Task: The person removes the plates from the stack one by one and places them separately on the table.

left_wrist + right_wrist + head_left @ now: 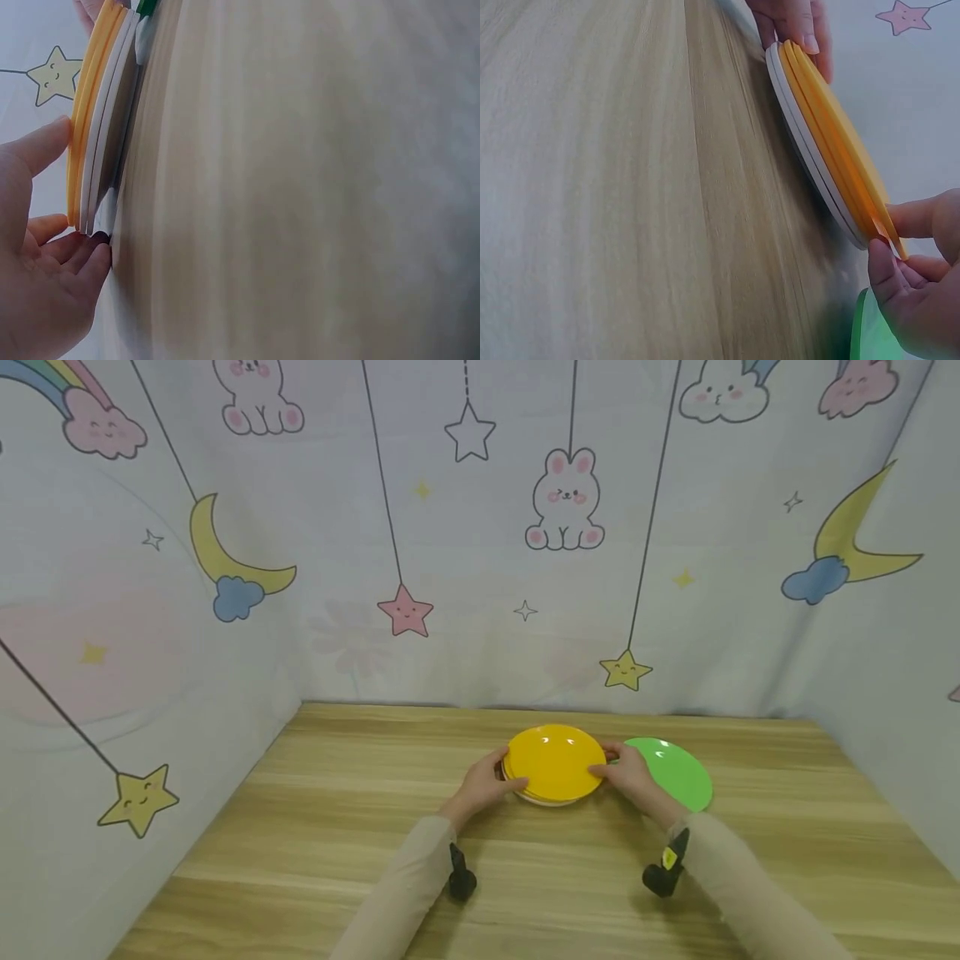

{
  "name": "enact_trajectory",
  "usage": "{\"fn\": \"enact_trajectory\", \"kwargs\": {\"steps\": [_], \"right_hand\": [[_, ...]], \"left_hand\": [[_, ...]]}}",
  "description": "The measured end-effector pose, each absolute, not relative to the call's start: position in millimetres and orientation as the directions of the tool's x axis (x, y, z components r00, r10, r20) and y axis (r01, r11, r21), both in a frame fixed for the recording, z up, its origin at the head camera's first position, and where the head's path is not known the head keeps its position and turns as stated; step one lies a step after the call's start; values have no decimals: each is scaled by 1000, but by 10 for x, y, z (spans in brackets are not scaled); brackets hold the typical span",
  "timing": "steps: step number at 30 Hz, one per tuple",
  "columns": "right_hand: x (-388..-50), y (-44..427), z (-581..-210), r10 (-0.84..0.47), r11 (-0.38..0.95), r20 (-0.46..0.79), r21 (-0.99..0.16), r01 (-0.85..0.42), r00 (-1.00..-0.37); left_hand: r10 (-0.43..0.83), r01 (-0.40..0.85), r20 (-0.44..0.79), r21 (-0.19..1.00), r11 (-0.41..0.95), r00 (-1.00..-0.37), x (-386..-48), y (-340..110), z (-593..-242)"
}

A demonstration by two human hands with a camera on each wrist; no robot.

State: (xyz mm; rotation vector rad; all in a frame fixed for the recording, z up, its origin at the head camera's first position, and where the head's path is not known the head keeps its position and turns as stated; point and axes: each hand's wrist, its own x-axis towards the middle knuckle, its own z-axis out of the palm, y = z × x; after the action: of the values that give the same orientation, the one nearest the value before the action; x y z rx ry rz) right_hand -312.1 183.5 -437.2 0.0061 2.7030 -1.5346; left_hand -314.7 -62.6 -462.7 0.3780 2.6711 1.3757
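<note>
A stack of round plates stands near the back of the table, with yellow plates (555, 762) on top and white plates (814, 161) beneath. My left hand (482, 783) holds the stack at its left edge, thumb against the yellow rim and fingers curled by the lower rims. At the right edge, my right hand (632, 774) pinches the top yellow plate between thumb and fingers. That plate's rim stands slightly apart from those below it in the right wrist view. Partly behind my right hand and wrist, a green plate (684, 777) lies on the table.
The wood-grain table (337, 827) meets a printed cloth backdrop (480, 543) at the back, with more cloth at both sides. Black wrist-worn devices (462, 881) sit on both sleeves.
</note>
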Motion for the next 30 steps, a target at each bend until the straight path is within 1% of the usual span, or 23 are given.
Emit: {"fn": "enact_trajectory", "kwargs": {"steps": [4, 11, 22, 30], "right_hand": [[-3114, 1869, -4373, -25, 482, -19, -876, 5, -999], [-3067, 1899, -4353, -44, 420, -74, -906, 48, -996], [-2979, 1929, -4287, -56, 315, -113, -945, 90, -992], [-2923, 1945, -4289, -30, 303, -100, -949, 86, -995]], "left_hand": [[274, 168, 11, 813, 557, -962, -3142, -621, -4610], [281, 173, 13, 815, 553, -960, -3122, -631, -4595], [278, 168, 10, 817, 552, -960, -3128, -632, -4589], [291, 179, 20, 829, 530, -956, -3141, -646, -4611]]}}
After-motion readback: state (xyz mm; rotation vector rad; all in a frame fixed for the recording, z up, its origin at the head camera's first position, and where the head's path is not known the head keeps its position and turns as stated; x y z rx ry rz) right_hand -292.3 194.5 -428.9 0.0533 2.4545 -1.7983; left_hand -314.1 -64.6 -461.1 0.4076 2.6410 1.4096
